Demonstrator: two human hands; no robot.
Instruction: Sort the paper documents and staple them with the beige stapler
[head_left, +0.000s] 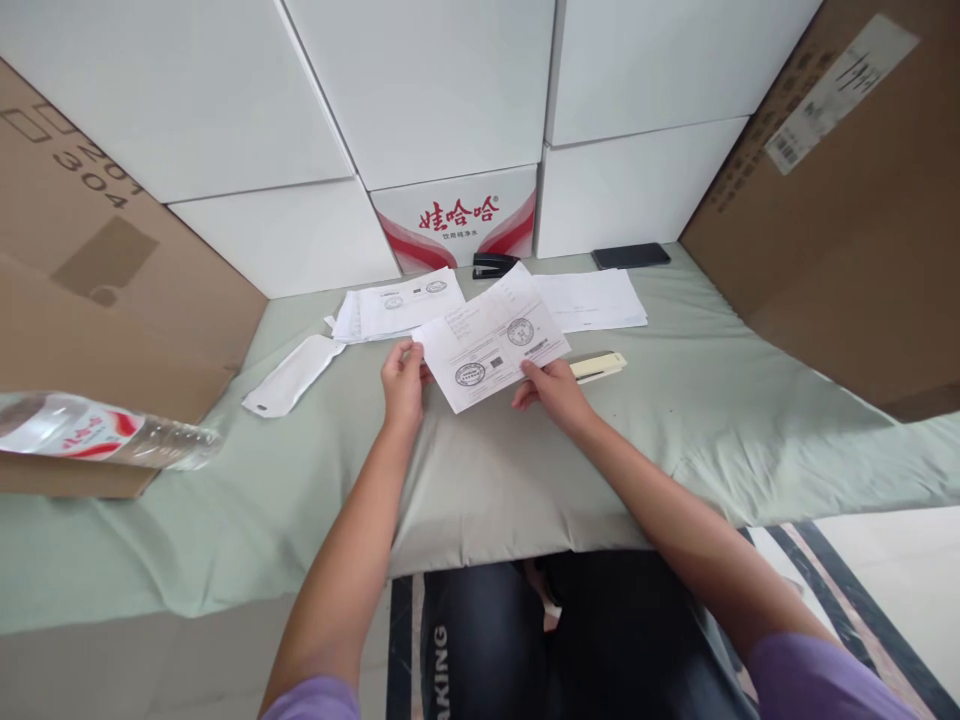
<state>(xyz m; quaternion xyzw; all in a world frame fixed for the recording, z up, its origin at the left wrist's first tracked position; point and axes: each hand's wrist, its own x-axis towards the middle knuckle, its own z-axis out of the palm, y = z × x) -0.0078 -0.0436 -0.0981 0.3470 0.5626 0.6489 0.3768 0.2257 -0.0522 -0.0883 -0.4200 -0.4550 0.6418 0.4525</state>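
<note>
Both hands held one stamped sheet (491,345) just above the bench (675,420) — the left hand (403,385) pinched its left edge, the right hand (551,390) closed on its lower right edge. Just beside the right hand lay a pale folded slip (600,365). Behind the sheet sat two paper stacks (401,305) (596,298), a stapler (491,265) and a phone (630,256) — a bottle (97,430) lay far left.
</note>
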